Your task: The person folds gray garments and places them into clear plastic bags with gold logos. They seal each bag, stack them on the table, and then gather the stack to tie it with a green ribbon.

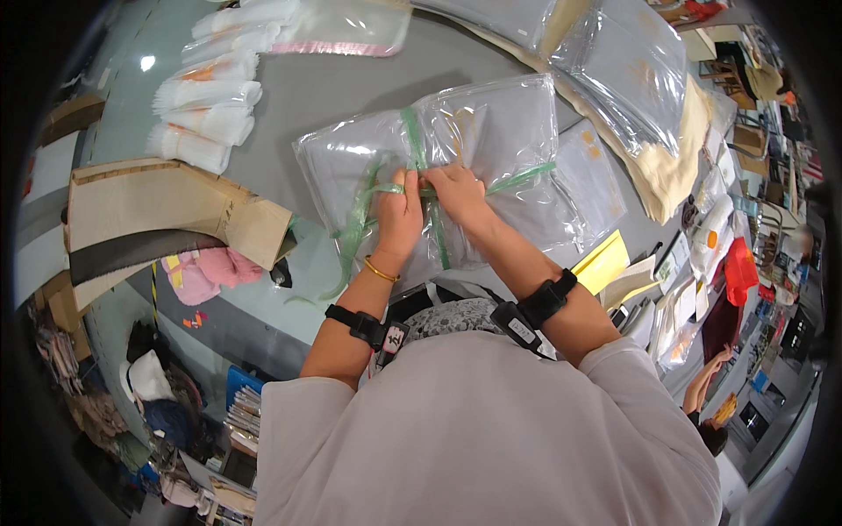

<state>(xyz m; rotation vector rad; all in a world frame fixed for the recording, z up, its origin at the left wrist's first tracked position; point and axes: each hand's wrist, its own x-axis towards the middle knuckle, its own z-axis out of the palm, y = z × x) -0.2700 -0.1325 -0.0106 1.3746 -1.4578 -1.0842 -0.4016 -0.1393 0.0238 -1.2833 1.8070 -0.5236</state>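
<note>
A bundle of clear plastic bags [509, 123] lies on the grey table before me, bound crosswise with green plastic strapping [410, 131]. Over the middle of the bundle, where the strands cross, both hands meet. My left hand [402, 206] is closed around the green strapping, thumb pointing up. Beside it, my right hand [454, 188] pinches the strapping at the crossing. A loose green tail [355, 232] runs from the left hand down over the bundle's near left corner. The fingertips partly hide the crossing itself.
Stacked clear sleeves on tan paper [618, 74] fill the far right. Rows of folded clear bags [210, 96] lie far left, near a flat bag with a pink edge [338, 44]. An open cardboard box [167, 202] stands left. Yellow card [603, 261] and papers lie right; another person [709, 412] is beyond.
</note>
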